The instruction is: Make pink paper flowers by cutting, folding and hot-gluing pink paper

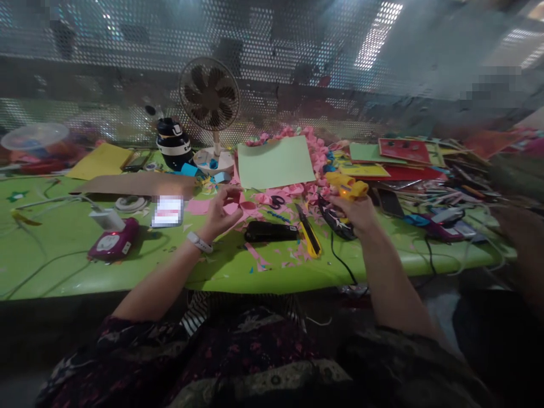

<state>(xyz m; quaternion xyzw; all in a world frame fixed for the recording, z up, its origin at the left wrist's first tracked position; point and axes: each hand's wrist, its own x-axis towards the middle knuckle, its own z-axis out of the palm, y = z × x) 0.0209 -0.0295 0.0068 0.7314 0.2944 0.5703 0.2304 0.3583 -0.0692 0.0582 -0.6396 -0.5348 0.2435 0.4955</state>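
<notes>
My right hand [355, 214] grips a yellow hot glue gun [347, 185] with a small orange light on its side. Over pink paper pieces [199, 207], my left hand [221, 212] is held with its thumb and forefinger curved and apart; I see nothing between them. Between the hands lie a black stapler [271, 232], a yellow utility knife [310, 233] and dark-handled scissors [278, 201]. Behind them a pale green sheet [276, 162] rests on a heap of crumpled pink paper petals [317, 148].
A fan [209, 95] and a dark jug [174, 144] stand at the back. To the left are a purple power strip [114, 242] and a lit phone [167, 211]. Card sheets [403, 152] are piled at right, and another person's arm [516, 238] reaches in there. Cords cross the green table [161, 269].
</notes>
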